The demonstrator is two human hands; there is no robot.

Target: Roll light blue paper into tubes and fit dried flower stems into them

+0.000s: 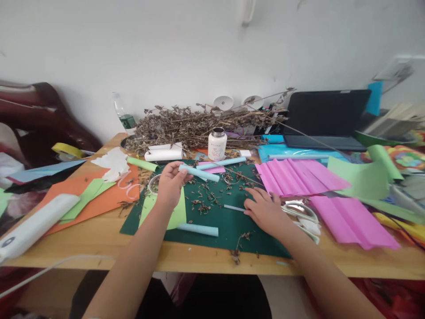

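Left hand (171,184) pinching blue paper roll (199,173); right hand (265,210) spread flat on green mat (212,221); white bottle (217,144) capped.

head view: sitting at the person's head, looking forward and down at 12 o'clock | near: hovering close over the wooden table (99,248), both forearms entering from 6 o'clock | far: reaching the white wall (186,48) at 12 o'clock | framing: laptop (327,117) sitting toward 2 o'clock | overlap: single view, sharing nothing
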